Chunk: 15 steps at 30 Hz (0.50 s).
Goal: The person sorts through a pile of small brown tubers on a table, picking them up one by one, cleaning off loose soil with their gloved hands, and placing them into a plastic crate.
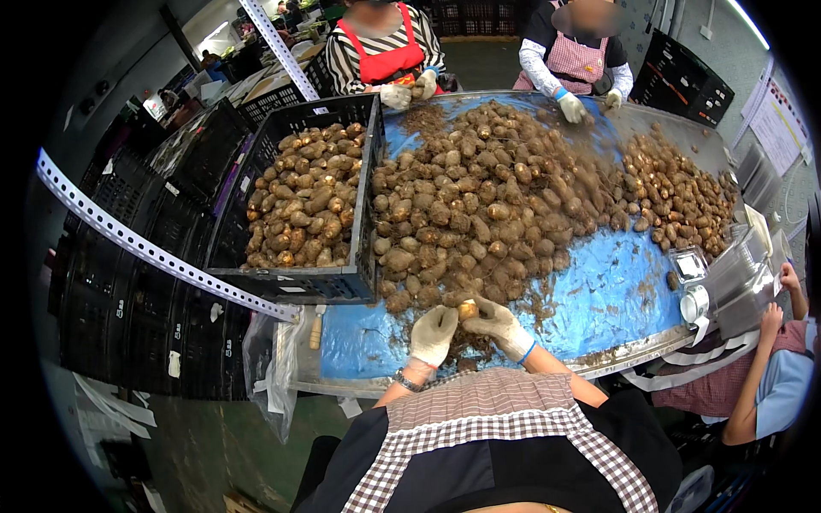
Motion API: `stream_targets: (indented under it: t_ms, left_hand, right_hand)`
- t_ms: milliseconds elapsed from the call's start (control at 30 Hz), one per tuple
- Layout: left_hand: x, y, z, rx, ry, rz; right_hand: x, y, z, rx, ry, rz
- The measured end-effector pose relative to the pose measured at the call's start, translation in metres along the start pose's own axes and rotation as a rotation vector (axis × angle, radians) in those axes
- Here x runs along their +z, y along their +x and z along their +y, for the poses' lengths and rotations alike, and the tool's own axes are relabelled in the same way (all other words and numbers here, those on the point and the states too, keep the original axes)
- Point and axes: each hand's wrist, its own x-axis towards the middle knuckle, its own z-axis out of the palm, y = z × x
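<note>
A small brown taro (467, 310) with a pale cut end sits between my two gloved hands, just above the near edge of the table. My right hand (503, 328), in a soiled white glove, pinches it with thumb and fingers. Close against its left side is my left hand (434, 334), also gloved, fingers curled closed; whatever lies inside them is hidden. Directly beyond my hands spreads a large heap of soil-covered, hairy taros (479, 197). Loose dirt and root fibres lie under my hands.
A black crate (368, 205) of taros stands at left. A wooden-handled tool (316, 327) lies by its near corner. Another taro pile (684, 192) is at right, near clear plastic containers (740, 286). Two gloved co-workers stand across the blue-covered table (599, 299); another person is at right.
</note>
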Motion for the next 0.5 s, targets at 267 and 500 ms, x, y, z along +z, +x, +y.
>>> stream_targets:
  t_ms: [267,500]
  left_hand:
    - [0.001,-0.007,-0.011,-0.034,-0.014,0.041]
    - [0.002,-0.001,0.002,0.129,-0.025,-0.038]
  right_hand:
    - [-0.004,0.007,0.011,-0.028,0.175,0.046]
    - [-0.003,0.011,0.021,-0.013,0.254,0.071]
